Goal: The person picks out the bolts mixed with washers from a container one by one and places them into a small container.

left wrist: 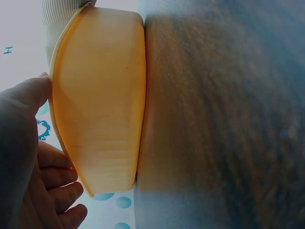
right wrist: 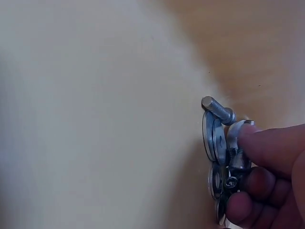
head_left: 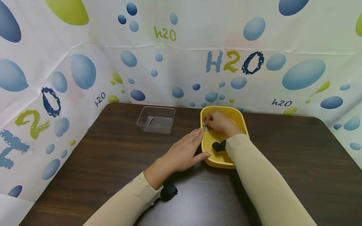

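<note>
A yellow plastic tub (head_left: pixel 207 142) stands on the table, and my right hand (head_left: pixel 219 121) reaches into its far left corner. In the right wrist view, the thumb and curled fingers pinch a shiny ring-shaped metal piece (right wrist: pixel 233 135) at the edge of a small hardware pile. Flat washers (right wrist: pixel 219 141) lean there beside a bolt (right wrist: pixel 218 109); smaller parts under the fingers are partly hidden. My left hand (head_left: pixel 185 151) rests against the tub's left side, fingers fairly straight, thumb at the near rim. The left wrist view shows the tub's outer wall (left wrist: pixel 100 95) beside it.
A clear plastic container (head_left: pixel 167 126) stands left of the tub, with a small metal bolt (head_left: pixel 150 120) inside. The dark wooden table (head_left: pixel 113 150) meets a printed white curtain (head_left: pixel 192 75) at the back and left.
</note>
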`<state>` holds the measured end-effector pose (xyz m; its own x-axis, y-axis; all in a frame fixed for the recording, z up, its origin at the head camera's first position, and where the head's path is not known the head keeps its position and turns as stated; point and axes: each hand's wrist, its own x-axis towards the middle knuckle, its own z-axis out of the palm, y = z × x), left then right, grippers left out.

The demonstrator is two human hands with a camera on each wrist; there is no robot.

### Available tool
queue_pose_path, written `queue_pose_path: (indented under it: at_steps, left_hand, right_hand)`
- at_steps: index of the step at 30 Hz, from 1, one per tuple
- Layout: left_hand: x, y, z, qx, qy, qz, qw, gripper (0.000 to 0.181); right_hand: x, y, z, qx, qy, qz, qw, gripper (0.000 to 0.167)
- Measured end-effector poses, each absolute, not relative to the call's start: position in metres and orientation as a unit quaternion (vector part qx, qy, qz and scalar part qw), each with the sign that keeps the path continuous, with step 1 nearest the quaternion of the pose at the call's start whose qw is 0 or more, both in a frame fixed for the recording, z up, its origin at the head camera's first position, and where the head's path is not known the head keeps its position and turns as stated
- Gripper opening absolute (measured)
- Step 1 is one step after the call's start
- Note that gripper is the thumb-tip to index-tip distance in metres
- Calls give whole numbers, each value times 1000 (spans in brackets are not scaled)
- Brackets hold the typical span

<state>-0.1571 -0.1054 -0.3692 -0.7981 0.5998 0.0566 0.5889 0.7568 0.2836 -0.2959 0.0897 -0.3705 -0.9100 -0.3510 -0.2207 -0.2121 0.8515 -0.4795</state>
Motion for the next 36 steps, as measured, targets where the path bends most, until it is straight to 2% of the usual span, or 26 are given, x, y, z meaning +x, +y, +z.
queue_pose_path:
  at_steps: [19, 28, 36]
  left_hand:
    - [-158, -105, -369, 319, 937, 143, 23, 84]
    - [-158, -105, -369, 317, 937, 145, 24, 84]
    - [-159, -105, -370, 315, 937, 147, 23, 85]
  right_hand:
    - [-297, 91, -371, -134, 926, -322, 147, 28]
    - [-295, 90, -368, -119, 915, -354, 151, 11]
    - [-296, 90, -368, -106, 916, -354, 156, 21]
